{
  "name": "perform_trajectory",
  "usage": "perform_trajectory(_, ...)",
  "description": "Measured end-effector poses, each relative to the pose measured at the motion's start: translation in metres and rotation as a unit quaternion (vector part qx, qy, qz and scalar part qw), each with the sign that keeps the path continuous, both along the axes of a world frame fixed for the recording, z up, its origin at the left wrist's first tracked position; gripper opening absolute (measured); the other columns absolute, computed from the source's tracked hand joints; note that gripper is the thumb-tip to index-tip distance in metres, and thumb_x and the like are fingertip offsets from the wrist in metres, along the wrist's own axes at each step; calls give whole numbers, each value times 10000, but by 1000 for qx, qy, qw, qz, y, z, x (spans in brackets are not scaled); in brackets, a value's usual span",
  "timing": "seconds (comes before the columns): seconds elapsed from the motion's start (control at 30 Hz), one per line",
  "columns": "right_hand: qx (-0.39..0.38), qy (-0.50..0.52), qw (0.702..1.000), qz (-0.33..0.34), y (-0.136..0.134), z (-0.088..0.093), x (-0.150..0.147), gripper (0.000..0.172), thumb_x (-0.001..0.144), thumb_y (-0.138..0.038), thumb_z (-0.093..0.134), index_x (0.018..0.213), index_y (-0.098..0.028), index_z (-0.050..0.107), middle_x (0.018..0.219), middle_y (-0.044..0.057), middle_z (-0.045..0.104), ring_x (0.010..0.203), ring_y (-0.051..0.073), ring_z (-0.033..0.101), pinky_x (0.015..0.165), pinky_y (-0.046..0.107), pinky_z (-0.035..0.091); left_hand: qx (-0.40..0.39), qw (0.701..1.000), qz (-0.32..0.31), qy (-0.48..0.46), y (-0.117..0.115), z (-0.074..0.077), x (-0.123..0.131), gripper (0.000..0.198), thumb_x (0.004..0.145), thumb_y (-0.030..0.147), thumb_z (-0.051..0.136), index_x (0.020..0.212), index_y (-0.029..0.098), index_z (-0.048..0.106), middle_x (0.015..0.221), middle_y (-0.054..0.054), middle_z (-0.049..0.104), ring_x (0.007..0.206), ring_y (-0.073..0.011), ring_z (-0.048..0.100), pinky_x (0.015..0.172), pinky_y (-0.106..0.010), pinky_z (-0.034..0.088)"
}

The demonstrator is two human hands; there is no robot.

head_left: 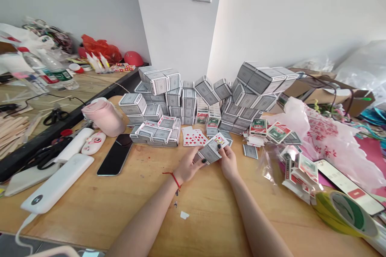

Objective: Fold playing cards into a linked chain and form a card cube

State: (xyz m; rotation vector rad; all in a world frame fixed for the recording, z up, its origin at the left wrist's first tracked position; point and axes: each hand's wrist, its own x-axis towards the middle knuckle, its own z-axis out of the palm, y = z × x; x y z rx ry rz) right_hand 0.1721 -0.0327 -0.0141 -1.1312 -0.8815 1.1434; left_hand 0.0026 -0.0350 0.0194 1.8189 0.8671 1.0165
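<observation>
Presently, one pale wooden tabletop (pixel 211 225) is supporting the following.

Hands, two, bare. The left hand (pixel 189 164) is gripping one slim packet of grey-patterned paper playing cards (pixel 208 152), its thumb lying over the grey backs. The right hand (pixel 228 160) is pinching at least one white court card (pixel 221 139) at the packet's upper right edge. The packet is sitting between the two hands, in front of the stacks. One red string bracelet (pixel 173 177) is circling the left wrist.

Loose cards. One spread of white cards with red diamonds (pixel 193 137) is lying face up behind the left hand; its exact number is unclear. One grey-backed card (pixel 250 151) is lying to the right of the right hand.

Stacks, two. One left stepped stack of grey-patterned card blocks (pixel 158 82) and one right stepped stack of the same (pixel 256 78) are rising near the wall; overlapping is preventing a full count. Two tilted grey blocks (pixel 206 90) are resting between them.

Phones, two: one black-screened (pixel 115 156) is lying at left, one with a lit screen (pixel 346 182) at right.

Singles: one white oblong power bank (pixel 57 184), one yellow-and-green tape roll (pixel 346 211) and one white paper scrap (pixel 184 215) are occupying the front. Two clear plastic bottles (pixel 62 74) are lying at far left.
</observation>
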Motion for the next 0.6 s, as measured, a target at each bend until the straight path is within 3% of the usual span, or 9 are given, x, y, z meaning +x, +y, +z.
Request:
perform_trajectory(0.1,10,0,1000,9,0,1,2,354,717,-475,586,945,-209,539,865,52,643,692,179,582,599,284,460,-123,989,-15,-80,3,-4,-1,475,868,500,229,1105,166,471,727,-37,622,666,-162,572,628,-284,432)
perform_trajectory(0.2,15,-11,999,31,-2,4,0,339,721,-463,589,944,-214,532,830,46,637,674,175,576,597,282,461,-199,972,8,-124,9,-9,2,420,848,474,316,1096,158,440,507,33,538,487,-126,500,511,-239,381)
perform_trajectory(0.33,14,-18,998,58,-4,9,-4,385,711,-495,585,982,-233,506,766,36,632,625,176,571,571,285,458,-196,973,52,-112,16,-9,5,394,684,317,617,1026,169,489,675,23,577,601,-109,542,560,-219,417)
perform_trajectory(0.43,18,-16,997,70,-6,12,-9,391,711,-496,586,994,-238,504,710,16,620,552,150,538,511,259,429,-223,969,1,-108,16,-2,3,376,649,270,655,993,179,535,943,-44,617,801,-152,588,688,-267,469)
perform_trajectory(0.5,23,-18,997,71,-7,15,-12,365,720,-479,584,982,-236,512,677,-1,607,500,124,497,475,239,401,-293,945,-68,-127,15,1,1,328,677,291,634,977,188,552,984,-57,627,843,-174,601,737,-309,481)
perform_trajectory(0.6,33,-12,997,68,-8,17,-15,319,726,-444,592,952,-233,517,693,-9,604,492,103,481,467,222,386,-433,870,-166,-167,11,0,2,308,738,385,556,938,151,563,879,-89,656,719,-194,635,680,-368,500)
